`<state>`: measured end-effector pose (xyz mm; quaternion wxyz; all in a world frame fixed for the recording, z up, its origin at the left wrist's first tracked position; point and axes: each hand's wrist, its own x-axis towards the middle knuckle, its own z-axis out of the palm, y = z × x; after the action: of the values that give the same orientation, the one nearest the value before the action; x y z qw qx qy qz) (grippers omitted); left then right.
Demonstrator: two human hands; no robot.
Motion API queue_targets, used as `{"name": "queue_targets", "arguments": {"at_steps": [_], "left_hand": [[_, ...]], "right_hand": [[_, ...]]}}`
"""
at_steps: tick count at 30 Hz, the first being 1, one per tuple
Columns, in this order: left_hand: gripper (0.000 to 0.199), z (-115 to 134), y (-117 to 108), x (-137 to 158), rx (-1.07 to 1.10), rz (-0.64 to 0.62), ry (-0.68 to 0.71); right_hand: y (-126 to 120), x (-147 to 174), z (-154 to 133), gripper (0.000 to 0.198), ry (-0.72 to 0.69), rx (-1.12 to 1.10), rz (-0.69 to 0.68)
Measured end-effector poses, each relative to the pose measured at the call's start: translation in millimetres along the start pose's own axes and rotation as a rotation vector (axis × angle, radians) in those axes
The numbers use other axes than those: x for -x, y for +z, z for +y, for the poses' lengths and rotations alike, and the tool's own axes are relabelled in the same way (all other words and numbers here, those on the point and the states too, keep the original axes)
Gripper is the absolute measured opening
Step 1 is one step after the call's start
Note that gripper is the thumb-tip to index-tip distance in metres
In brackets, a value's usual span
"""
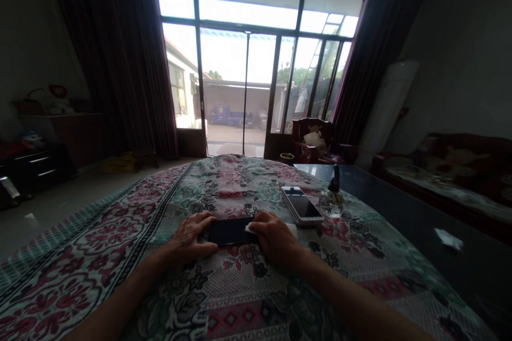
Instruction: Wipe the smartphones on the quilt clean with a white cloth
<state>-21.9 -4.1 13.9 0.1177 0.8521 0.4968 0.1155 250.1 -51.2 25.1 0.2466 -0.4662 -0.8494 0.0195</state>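
A dark smartphone (pixel 231 232) lies flat on the patterned cloth (pixel 240 309) in front of me. My left hand (pixel 192 237) grips its left end, thumb along the near edge and fingers at the far edge. My right hand (pixel 276 235) pinches a small white wipe (pixel 248 227), perhaps tissue, against the right part of the screen. Partly hidden behind that hand is a white object (pixel 293 229) whose kind I cannot make out. Beyond it, to the right, rests a white smartphone (pixel 303 205), screen up.
A small clear container (pixel 333 203) with a dark upright top stands right of the white phone. A crumpled white paper (pixel 448 240) lies on the dark tabletop (pixel 424 224) at right. Farther off are a wooden armchair (pixel 314 141), a sofa (pixel 460 160) and glass doors (pixel 244 90).
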Motion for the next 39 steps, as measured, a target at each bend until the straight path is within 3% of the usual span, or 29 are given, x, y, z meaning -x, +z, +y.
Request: {"name": "queue_targets", "arguments": {"at_steps": [5,15,27,33,39], "left_hand": [[0.072,-3.9,3.9,-0.8,0.006,0.019,-0.005],[0.066,-10.3,10.2,-2.1,0.023,0.076,0.028],[0.073,-7.8,-3.2,-2.4,0.072,0.026,0.002],[0.062,-5.5,-3.8,-6.4,0.034,0.085,0.036],[0.064,-9.2,1.4,-6.5,0.038,0.113,0.045]], "right_hand": [[-3.4,11.2,-7.0,0.027,-0.040,-0.037,-0.011],[15.5,-39.0,-9.9,0.025,0.074,0.002,-0.032],[16.9,-34.6,-12.7,0.029,0.093,0.002,-0.010],[15.6,-37.3,-9.4,0.030,0.108,0.000,-0.024],[15.7,-32.0,-20.1,0.030,0.091,0.026,-0.014]]}}
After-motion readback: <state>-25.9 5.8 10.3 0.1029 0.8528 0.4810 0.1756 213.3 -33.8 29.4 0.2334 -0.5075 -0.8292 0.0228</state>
